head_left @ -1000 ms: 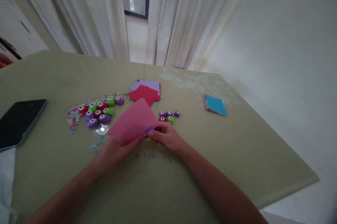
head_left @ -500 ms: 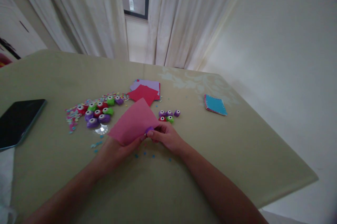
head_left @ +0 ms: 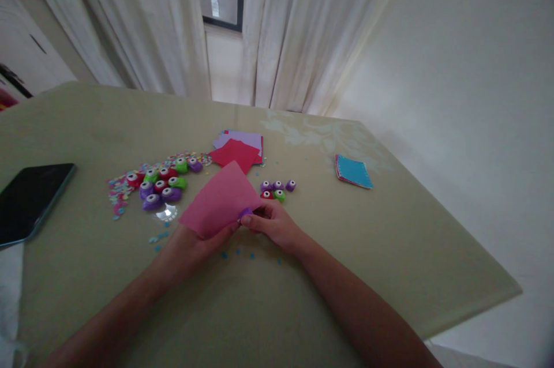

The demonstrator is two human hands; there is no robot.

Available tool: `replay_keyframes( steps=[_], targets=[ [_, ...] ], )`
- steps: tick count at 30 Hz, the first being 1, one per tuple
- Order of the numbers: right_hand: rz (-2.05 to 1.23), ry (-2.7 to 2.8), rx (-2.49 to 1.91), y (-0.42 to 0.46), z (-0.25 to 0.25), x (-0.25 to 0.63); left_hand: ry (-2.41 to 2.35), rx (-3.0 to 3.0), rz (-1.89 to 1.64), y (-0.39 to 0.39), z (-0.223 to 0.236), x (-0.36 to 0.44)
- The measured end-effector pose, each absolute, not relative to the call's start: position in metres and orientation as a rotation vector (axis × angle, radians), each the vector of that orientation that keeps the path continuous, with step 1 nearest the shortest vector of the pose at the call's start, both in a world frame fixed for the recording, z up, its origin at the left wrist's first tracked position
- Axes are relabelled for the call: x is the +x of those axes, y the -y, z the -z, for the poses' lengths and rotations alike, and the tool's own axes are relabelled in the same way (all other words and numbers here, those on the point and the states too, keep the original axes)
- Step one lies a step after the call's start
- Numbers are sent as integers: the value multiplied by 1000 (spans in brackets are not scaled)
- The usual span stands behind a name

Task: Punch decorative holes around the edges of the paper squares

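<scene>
My left hand (head_left: 193, 244) holds a pink paper sheet (head_left: 223, 198) from below, the thumb along its near edge. At the sheet's near right corner, the fingers of my right hand (head_left: 274, 222) are closed around a small purple craft punch (head_left: 244, 214), mostly hidden by them. The punch sits against the paper's edge. Just beyond my right hand stand several small punches (head_left: 277, 186) in purple, red and green with eye-like tops. Left of the sheet is a cluster of larger punches (head_left: 160, 186) in the same colours.
Paper confetti (head_left: 119, 195) is spread behind and left of the larger punches; blue bits (head_left: 238, 252) lie near my hands. Red and lilac sheets (head_left: 236, 153) are stacked at the back. A blue paper stack (head_left: 354, 172) lies right, a black tablet (head_left: 32, 201) far left.
Almost nothing differs. Both hands keep their hold on the pink sheet and the purple punch; the view has shifted very slightly.
</scene>
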State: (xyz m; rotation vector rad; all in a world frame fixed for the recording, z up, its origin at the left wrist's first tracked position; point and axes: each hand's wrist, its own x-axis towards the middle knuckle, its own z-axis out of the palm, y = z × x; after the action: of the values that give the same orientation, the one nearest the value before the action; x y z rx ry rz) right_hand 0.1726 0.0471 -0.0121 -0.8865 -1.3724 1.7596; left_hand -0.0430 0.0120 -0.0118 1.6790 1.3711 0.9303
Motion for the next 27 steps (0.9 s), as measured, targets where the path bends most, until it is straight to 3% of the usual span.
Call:
replay_keyframes(
  steps=[27],
  targets=[
    [-1749, 1356, -870, -49, 15, 173, -1374, 1720, -929, -13, 13, -43]
  ],
)
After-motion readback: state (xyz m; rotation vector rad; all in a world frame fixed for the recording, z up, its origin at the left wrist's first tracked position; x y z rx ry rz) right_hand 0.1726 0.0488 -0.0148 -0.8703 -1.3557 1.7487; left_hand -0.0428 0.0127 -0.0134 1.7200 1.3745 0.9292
